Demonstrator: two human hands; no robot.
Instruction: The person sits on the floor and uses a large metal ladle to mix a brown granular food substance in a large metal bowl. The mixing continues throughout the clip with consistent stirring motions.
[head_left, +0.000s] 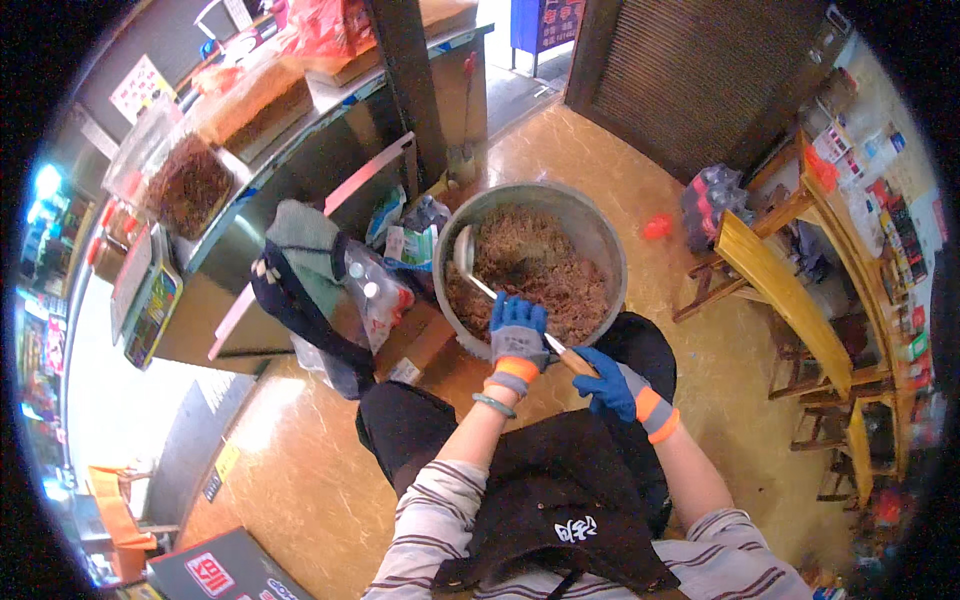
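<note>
A large round metal pot (616, 251) stands on the floor in front of me, holding a brown, crumbly mass (525, 247). My left hand (519, 337), in a blue and grey work glove, grips the handle of a metal ladle (465, 253) at the pot's near rim. The ladle's bowl rests against the left inside of the pot. My right hand (611, 386), gloved alike, holds a wooden-handled metal tool (574, 360) just outside the near rim. Its pale metal end points up and left towards my left hand; what kind of tool it is, I cannot tell.
Left of the pot are plastic bags with bottles (375, 289), a cardboard box (420, 349) and a cloth-draped object (300, 232). A counter with a scale (150, 300) and a tub of brown food (187, 184) runs along the left. Wooden benches (787, 300) stand at right.
</note>
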